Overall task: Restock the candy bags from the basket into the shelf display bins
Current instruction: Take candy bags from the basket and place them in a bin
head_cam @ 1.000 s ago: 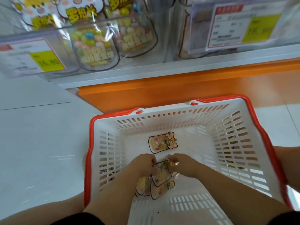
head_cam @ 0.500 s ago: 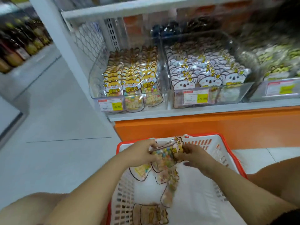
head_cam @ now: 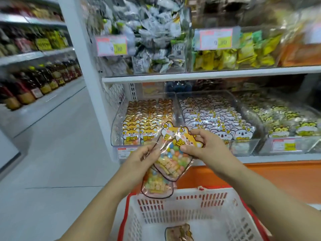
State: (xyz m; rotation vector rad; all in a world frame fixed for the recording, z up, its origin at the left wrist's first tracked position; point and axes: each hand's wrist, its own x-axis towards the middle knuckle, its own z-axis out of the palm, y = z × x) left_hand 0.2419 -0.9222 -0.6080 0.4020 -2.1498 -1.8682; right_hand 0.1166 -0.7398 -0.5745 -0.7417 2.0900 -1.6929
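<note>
Both of my hands hold a small bunch of clear candy bags (head_cam: 171, 159) with orange cat-shaped tops, raised above the white basket with a red rim (head_cam: 173, 193). My left hand (head_cam: 144, 159) pinches the bunch at its left edge. My right hand (head_cam: 199, 145) grips the cat-shaped top of the front bag. Another bag (head_cam: 156, 185) hangs lower from the bunch. One candy bag (head_cam: 178, 233) lies on the basket floor. Just beyond the bags is the clear display bin (head_cam: 119, 117) filled with rows of matching orange cat bags.
A second clear bin (head_cam: 243, 145) to the right holds white koala bags, and a third bin (head_cam: 286, 145) holds yellow-topped bags. The upper shelf (head_cam: 208, 73) carries bins of wrapped sweets. An orange plinth (head_cam: 278, 180) runs under the shelf. Bottles line shelves (head_cam: 34, 80) across the aisle on the left.
My hands have lifted the bunch of candy bags out of the basket and up toward the orange cat bin. The view has tilted up from the basket to the shelves.
</note>
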